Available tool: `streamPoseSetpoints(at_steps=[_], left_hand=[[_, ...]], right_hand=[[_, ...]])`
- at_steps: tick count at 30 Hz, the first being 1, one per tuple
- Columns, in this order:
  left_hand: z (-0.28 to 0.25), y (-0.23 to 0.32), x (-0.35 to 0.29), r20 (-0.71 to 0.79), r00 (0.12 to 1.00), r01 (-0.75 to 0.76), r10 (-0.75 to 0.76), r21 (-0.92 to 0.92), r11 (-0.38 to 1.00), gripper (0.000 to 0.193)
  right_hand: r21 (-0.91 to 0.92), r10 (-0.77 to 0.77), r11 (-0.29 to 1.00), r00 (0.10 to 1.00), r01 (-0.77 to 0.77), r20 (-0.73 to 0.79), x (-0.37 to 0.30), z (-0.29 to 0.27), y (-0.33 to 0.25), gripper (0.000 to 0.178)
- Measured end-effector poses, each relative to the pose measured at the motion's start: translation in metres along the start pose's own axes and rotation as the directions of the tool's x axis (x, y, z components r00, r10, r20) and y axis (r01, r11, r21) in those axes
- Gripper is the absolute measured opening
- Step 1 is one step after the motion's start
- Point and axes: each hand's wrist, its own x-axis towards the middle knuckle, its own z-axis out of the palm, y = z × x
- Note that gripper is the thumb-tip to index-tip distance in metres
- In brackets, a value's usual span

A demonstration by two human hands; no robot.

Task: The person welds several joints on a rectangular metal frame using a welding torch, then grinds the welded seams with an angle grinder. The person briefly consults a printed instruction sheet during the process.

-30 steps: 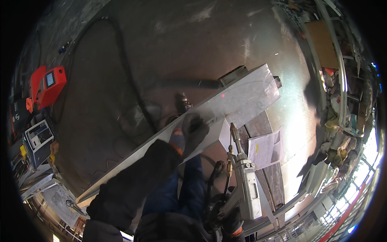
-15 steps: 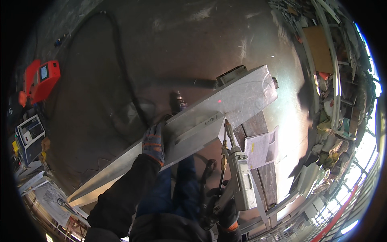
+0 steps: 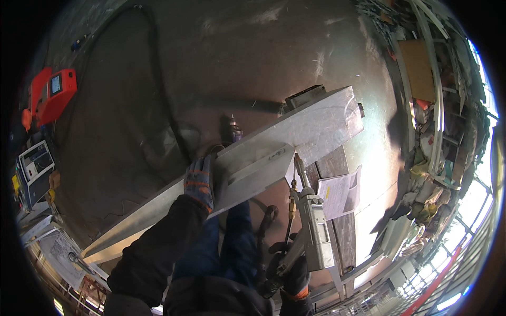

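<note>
My left hand (image 3: 198,181), in a grey glove with orange trim, grips a long silvery metal beam (image 3: 253,181), its fingers lying over the far edge. A flat metal plate (image 3: 329,118) adjoins the beam's right end. In my right hand (image 3: 297,276), dark-gloved, is a handheld welding gun (image 3: 316,231) with a pale body. Its narrow copper-coloured tip points away from me, at or just beside the corner where the beam's end meets the plate. Whether the tip touches cannot be made out. Parts of my right fingers are hidden behind the gun's handle.
A dark block (image 3: 304,97) sits behind the plate. Printed sheets (image 3: 339,193) lie right of the gun on dark metal bars (image 3: 342,239). A black hose (image 3: 156,68) curves across the brown surface. A red device with a screen (image 3: 60,95) stands far left; scrap piles up on the right.
The small red light spot on the plate is no longer visible there. My view has shifted slightly; both hands keep nearly the same places on the beam and gun.
</note>
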Motion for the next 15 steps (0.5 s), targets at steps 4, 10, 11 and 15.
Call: streamPoseSetpoints(at_steps=[4,10,11,15], left_hand=[[0.002,-0.003,0.003,-0.006,1.0,0.003,-0.002,0.074,0.997,0.063],[0.003,-0.001,0.002,-0.033,0.999,-0.006,0.007,0.053,0.999,0.059],[0.002,-0.001,0.003,-0.034,0.999,-0.006,0.008,0.057,0.998,0.059],[0.0,0.002,0.006,-0.02,1.0,-0.004,0.004,0.027,1.0,0.056]], right_hand=[[0.061,-0.029,0.998,1.0,0.029,-0.003,0.001,0.006,-0.015,0.076],[0.066,-0.021,0.998,1.0,0.021,0.002,0.004,0.017,-0.039,0.07],[0.094,-0.008,0.996,1.0,0.008,-0.002,0.005,0.017,-0.038,0.069],[0.093,-0.011,0.996,1.0,0.013,-0.021,0.002,0.014,-0.027,0.067]])
